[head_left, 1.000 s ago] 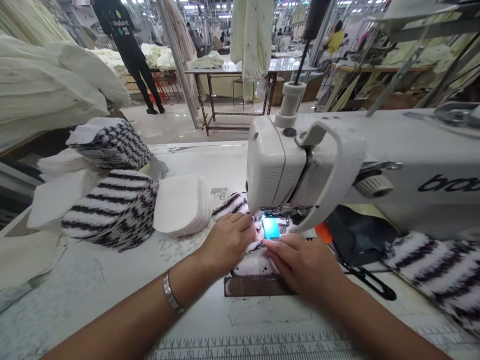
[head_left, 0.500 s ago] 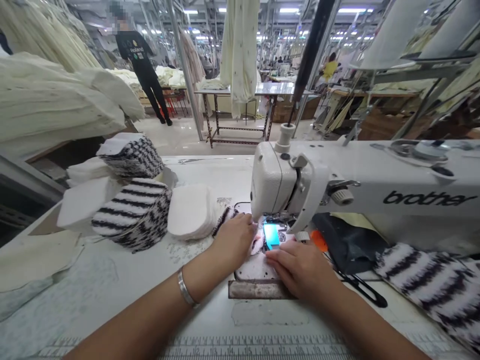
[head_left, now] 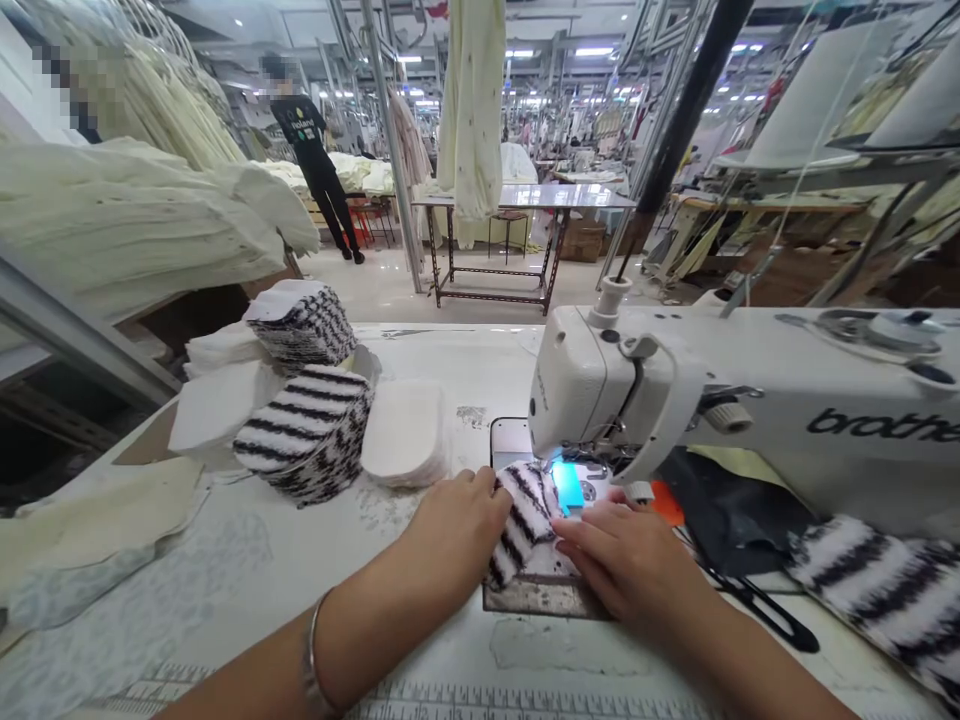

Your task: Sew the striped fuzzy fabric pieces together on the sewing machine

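Note:
A fuzzy black-and-white striped fabric piece [head_left: 526, 508] lies on the sewing machine's plate, its right edge by the lit needle area. My left hand [head_left: 466, 525] is closed over the left side of the piece, fingers curled and their tips partly hidden. My right hand [head_left: 626, 550] rests right of the needle area, with thumb and forefinger tips together at the piece's right edge. Above both hands stands the white sewing machine head [head_left: 581, 385]; a bright bluish light falls beside its presser foot.
Left of my hands stand a stack of white pads [head_left: 405, 430] and striped fabric stacks [head_left: 304, 430]. Dark cloth [head_left: 731, 505], black scissors [head_left: 776, 615] and another striped piece [head_left: 877, 590] lie at right. A ruler tape [head_left: 450, 700] runs along the front edge. A person [head_left: 315, 160] stands far behind.
The striped piece, mostly hidden under my left hand before, now shows broadly on the plate, turned toward me. My left hand has moved down and away from the needle. The view has shifted left.

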A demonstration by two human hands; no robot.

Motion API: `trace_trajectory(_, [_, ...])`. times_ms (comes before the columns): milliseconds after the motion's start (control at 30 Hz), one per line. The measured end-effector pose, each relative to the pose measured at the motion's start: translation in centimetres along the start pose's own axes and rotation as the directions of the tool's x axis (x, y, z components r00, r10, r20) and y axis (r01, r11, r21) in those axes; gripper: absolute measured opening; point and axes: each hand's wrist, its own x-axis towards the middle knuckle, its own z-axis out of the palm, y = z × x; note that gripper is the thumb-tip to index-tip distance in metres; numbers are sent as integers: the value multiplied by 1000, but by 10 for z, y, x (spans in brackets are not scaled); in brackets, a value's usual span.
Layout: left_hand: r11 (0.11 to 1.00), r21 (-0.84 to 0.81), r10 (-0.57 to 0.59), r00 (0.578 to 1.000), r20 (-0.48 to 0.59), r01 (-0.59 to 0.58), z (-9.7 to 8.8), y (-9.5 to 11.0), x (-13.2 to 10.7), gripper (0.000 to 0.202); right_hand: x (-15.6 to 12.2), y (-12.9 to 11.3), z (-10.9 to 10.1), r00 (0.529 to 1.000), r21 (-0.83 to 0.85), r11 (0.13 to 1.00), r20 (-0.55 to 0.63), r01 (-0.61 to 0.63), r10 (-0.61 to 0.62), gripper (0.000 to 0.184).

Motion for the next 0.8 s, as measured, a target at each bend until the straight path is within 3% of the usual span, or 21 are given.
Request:
trace_trajectory(367, [995,98,-21,995,-96,31,12,-27,-11,18,4,-10,2,999,110,994,-36,27,-23,23])
trace_trajectory(700, [979,198,-4,984,-176,40,-12,-18,-2,16,4,-5,11,999,40,999,26,-23,22,23])
trace_trajectory(800, [983,170,111,951,-288,-64,-9,-6,1,10,5,-6,13,998,47,998,61,-34,31,26])
